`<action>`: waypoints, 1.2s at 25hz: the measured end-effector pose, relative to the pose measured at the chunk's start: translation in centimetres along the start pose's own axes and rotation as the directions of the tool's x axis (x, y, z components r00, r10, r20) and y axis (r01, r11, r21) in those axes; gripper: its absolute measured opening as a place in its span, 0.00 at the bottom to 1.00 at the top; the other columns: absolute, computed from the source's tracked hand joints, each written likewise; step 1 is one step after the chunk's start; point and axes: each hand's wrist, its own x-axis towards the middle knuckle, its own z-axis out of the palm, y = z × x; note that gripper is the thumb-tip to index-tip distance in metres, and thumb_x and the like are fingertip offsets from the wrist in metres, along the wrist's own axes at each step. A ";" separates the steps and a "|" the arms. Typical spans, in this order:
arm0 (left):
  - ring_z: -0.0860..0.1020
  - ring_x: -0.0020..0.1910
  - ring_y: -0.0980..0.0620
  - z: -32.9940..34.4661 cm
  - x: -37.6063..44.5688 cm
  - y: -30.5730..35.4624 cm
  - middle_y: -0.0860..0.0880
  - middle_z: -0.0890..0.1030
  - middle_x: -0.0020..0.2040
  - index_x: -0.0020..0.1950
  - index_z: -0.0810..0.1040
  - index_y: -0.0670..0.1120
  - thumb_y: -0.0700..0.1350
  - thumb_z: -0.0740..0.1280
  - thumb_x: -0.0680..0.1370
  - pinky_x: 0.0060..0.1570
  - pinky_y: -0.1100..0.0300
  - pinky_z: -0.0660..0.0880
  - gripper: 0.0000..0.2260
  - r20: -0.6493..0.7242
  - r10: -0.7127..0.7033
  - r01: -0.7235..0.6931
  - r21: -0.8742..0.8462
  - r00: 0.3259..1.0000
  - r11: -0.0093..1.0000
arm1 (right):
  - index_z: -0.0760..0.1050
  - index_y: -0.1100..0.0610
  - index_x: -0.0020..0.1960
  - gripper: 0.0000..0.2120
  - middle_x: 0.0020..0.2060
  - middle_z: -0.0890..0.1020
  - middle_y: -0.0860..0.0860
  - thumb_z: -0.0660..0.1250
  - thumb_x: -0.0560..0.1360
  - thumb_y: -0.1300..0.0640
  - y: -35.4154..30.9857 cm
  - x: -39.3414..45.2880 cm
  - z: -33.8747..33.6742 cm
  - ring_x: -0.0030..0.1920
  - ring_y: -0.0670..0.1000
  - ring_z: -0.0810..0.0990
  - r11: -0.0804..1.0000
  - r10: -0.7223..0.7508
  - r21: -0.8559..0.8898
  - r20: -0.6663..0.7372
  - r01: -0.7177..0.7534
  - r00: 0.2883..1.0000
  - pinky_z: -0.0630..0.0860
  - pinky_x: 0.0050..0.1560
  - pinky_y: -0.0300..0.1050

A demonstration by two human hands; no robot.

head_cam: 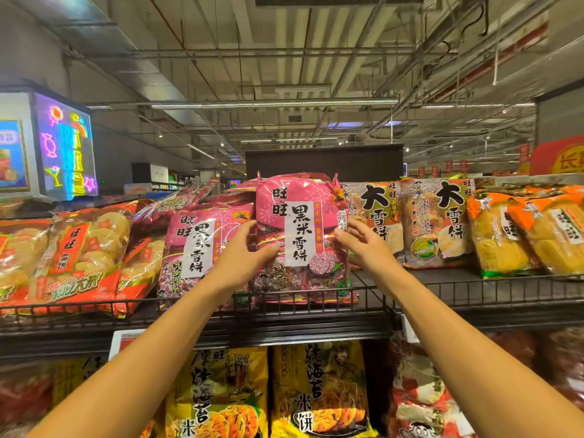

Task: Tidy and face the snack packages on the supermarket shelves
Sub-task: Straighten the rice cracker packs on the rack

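Note:
A pink bag of black rice crackers (300,229) stands upright on the top wire shelf (363,306), label facing me. My left hand (245,257) grips its left edge, thumb across the front. My right hand (363,245) holds its right edge with curled fingers. A second pink bag (196,251) leans just to the left of it, and more pink bags lie behind.
Orange-red cracker bags (72,257) fill the shelf's left end. Clear bags with black lettering (436,222) and orange-yellow bags (518,235) stand to the right. Yellow seaweed cracker bags (319,390) sit on the lower shelf. A bare patch of shelf (442,279) lies right of the pink bag.

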 end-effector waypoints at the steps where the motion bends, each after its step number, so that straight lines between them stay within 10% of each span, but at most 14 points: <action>1: 0.78 0.37 0.74 0.1 -0.1 -0.1 0.60 0.77 0.49 0.62 0.66 0.58 0.47 0.71 0.78 0.30 0.76 0.72 0.19 0.002 -0.014 0.014 -0.023 1.000 1.000 | 0.69 0.47 0.71 0.37 0.71 0.72 0.51 0.71 0.65 0.36 0.0 -0.1 0.1 0.69 0.53 0.72 1.000 -0.007 -0.010 -0.001 0.007 1.000 0.71 0.70 0.56; 17: 0.80 0.44 0.57 0.0 -0.1 -0.4 0.55 0.76 0.52 0.61 0.63 0.52 0.45 0.69 0.79 0.27 0.74 0.73 0.17 0.079 -0.123 0.124 -0.010 0.989 0.992 | 0.64 0.55 0.77 0.38 0.79 0.62 0.52 0.73 0.73 0.43 1.1 -0.3 0.4 0.78 0.52 0.61 0.987 -0.056 -0.148 -0.001 0.055 0.998 0.58 0.77 0.59; 25: 0.79 0.36 0.72 0.4 -0.9 -0.4 0.57 0.76 0.52 0.67 0.61 0.54 0.47 0.67 0.80 0.29 0.76 0.72 0.20 0.061 -0.103 0.101 0.029 0.993 0.994 | 0.63 0.56 0.78 0.38 0.79 0.62 0.52 0.71 0.74 0.42 1.1 -0.5 0.4 0.78 0.51 0.60 0.976 -0.070 -0.208 0.007 0.070 0.998 0.57 0.76 0.53; 30: 0.76 0.62 0.62 1.8 -2.1 0.2 0.54 0.72 0.70 0.74 0.60 0.56 0.43 0.67 0.80 0.59 0.55 0.78 0.27 -0.066 0.002 -0.004 -0.027 0.998 1.000 | 0.58 0.49 0.80 0.42 0.78 0.63 0.49 0.67 0.72 0.34 -0.2 -1.4 -1.0 0.76 0.50 0.63 0.963 -0.017 -0.267 0.121 0.049 0.992 0.62 0.72 0.49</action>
